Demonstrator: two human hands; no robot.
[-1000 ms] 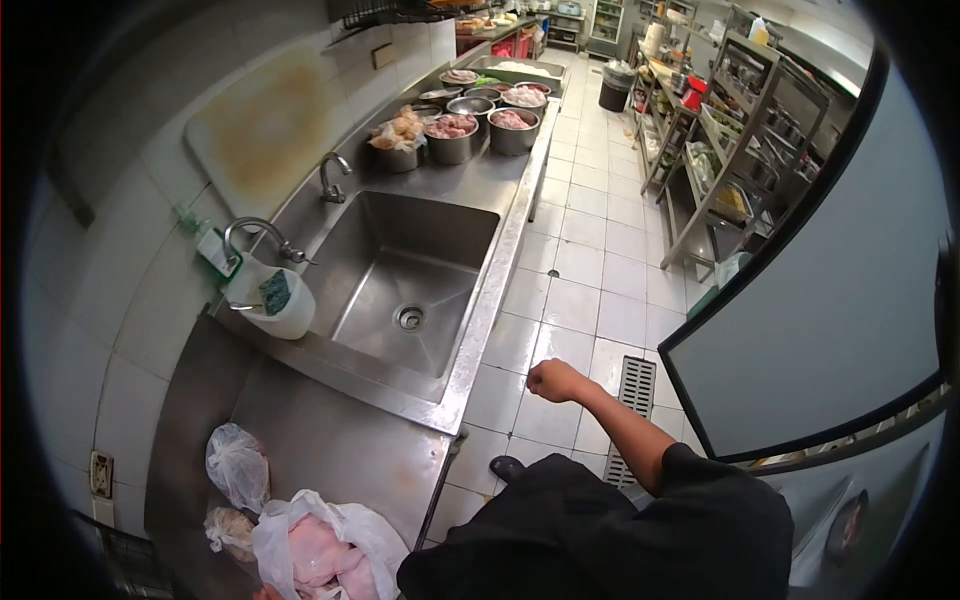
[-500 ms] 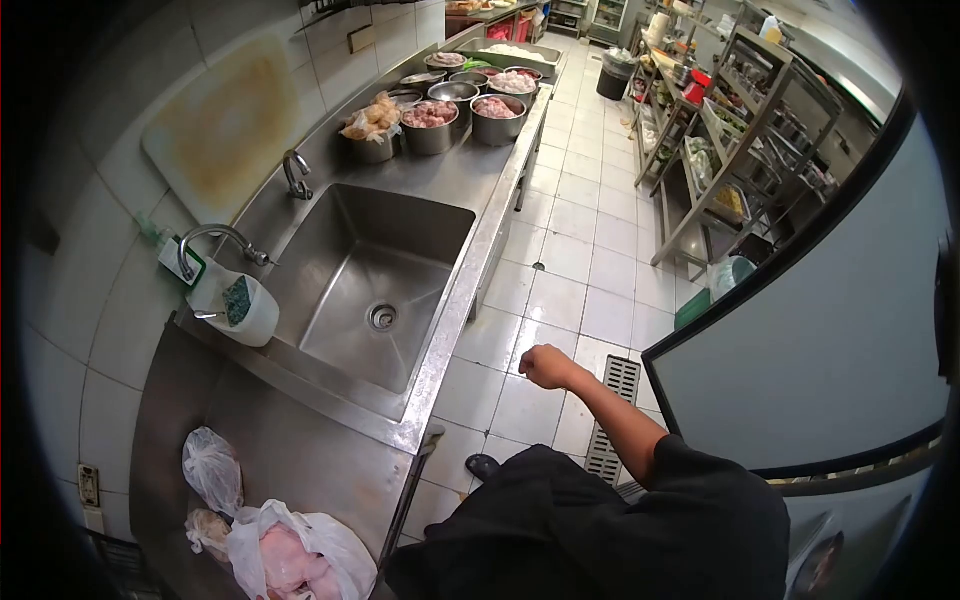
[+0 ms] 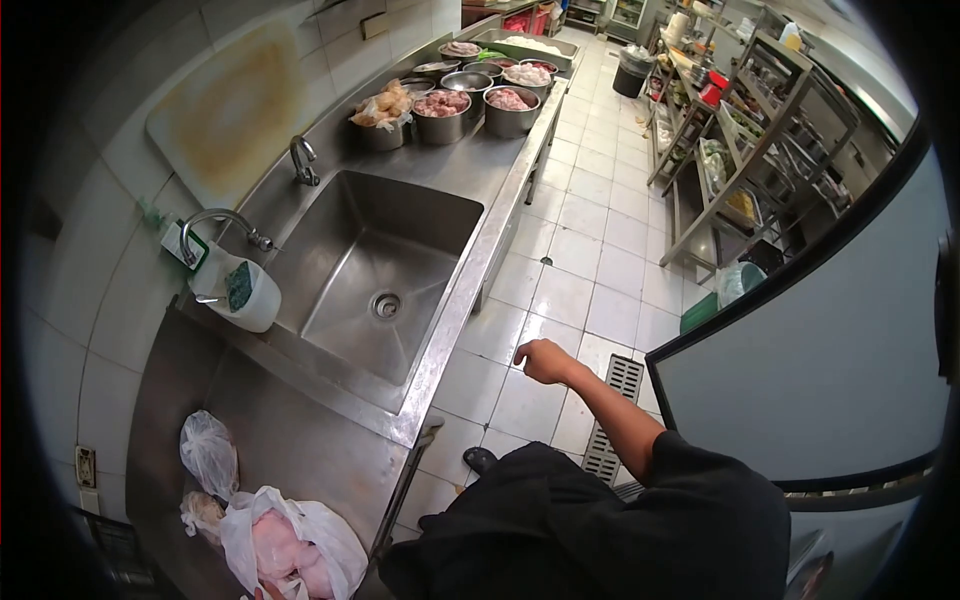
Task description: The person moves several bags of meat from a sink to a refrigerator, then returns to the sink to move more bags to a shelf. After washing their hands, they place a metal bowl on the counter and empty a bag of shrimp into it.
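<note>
My right hand (image 3: pixel 543 361) hangs over the tiled floor beside the counter, its fingers curled in and nothing visible in them. At the bottom edge, a small part of my left hand (image 3: pixel 268 592) shows against an open white plastic bag (image 3: pixel 338 535). Too little of it is in view to make out its grip. Pale pink raw meat (image 3: pixel 285 552) sits in the bag on the steel counter. Beside it are a tied clear bag (image 3: pixel 210 455) and a smaller bag with brownish contents (image 3: pixel 203 515).
An empty steel sink (image 3: pixel 370 270) lies ahead, with a white tub (image 3: pixel 250 300) holding a green scouring pad on its left edge. Pots of raw meat (image 3: pixel 441 118) stand beyond. On the right are a grey door panel (image 3: pixel 800 330) and steel shelving (image 3: pixel 735 150).
The view has shifted slightly. A little more of my left hand shows at the white bag. My right hand stays curled in nearly the same place.
</note>
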